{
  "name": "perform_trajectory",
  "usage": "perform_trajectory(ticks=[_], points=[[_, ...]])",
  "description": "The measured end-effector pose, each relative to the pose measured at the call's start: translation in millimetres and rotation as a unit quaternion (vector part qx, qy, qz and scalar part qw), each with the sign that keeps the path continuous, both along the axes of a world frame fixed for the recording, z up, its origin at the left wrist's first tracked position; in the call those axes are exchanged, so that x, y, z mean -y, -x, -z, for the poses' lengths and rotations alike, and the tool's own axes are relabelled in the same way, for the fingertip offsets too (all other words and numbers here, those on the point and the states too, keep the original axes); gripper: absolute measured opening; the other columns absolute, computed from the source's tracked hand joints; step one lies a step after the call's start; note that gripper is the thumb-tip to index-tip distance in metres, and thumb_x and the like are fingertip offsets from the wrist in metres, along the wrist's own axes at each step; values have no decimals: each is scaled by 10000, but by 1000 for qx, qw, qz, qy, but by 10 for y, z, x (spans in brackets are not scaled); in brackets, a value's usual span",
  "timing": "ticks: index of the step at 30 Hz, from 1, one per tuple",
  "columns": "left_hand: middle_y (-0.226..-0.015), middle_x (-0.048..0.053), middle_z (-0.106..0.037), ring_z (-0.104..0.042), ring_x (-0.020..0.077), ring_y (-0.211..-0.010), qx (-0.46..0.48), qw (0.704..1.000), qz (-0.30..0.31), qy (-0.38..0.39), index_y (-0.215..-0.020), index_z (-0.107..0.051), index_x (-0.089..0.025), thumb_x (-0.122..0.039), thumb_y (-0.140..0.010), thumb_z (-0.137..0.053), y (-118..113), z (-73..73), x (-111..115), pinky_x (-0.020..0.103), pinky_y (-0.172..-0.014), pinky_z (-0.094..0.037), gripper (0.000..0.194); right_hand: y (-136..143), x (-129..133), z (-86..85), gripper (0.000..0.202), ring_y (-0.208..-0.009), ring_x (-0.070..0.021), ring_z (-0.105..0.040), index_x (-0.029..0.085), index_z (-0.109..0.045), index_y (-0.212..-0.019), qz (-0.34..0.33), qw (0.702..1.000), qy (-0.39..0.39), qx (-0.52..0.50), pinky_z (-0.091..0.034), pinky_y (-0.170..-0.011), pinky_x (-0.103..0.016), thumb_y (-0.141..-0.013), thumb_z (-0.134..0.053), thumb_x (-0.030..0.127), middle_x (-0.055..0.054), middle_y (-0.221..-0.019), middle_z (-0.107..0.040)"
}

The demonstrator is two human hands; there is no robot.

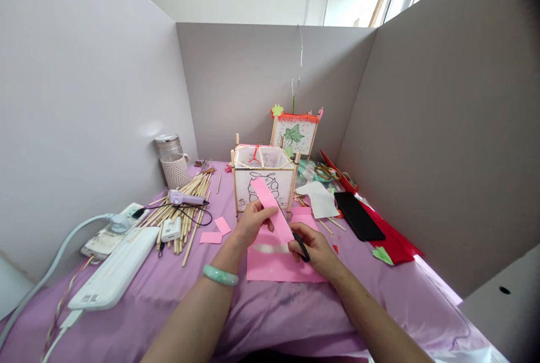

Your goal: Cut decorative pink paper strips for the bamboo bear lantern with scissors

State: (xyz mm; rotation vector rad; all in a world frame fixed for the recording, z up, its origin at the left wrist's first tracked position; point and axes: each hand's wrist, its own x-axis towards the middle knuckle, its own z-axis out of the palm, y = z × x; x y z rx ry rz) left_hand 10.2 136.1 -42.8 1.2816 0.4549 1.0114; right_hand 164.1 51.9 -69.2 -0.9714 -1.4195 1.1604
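Observation:
My left hand (256, 221) pinches a long pink paper strip (270, 203), which slants up and away in front of me. In my right hand (314, 247) are scissors with black handles (301, 246), held against the strip's right edge; most of their blades are hidden by the paper. Beneath both hands lies a larger pink paper sheet (274, 270). Just behind the strip stands a square lantern (242, 183) of wooden sticks and white panels, with a line drawing on its front. Two small pink paper pieces (211, 237) rest to the left.
Wooden sticks (192, 191) are piled at left with a purple glue gun (188, 198) on top. Nearby are a white power bank (116, 267), a power strip (105, 239) and a jar (171, 163). A finished-looking lantern (294, 133), a black phone (358, 216) and red material (394, 242) sit farther right. Grey partitions (274, 81) surround the table.

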Motion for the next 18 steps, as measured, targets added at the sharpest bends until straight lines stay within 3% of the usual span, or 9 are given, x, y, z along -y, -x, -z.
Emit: perform_trajectory(ticks=[18], points=[[-548,17,-580,-500,90,-416,2,1000,-3,8,-671,-572,-101,-243,-687,-653,-1,9,-11,197,-407,-402,164,11,7,25,294,-413,-63,-454,176,-512,-953,13,1000,14,-4,-350,-418,-196,-726,-622,325,80,-563,-484]])
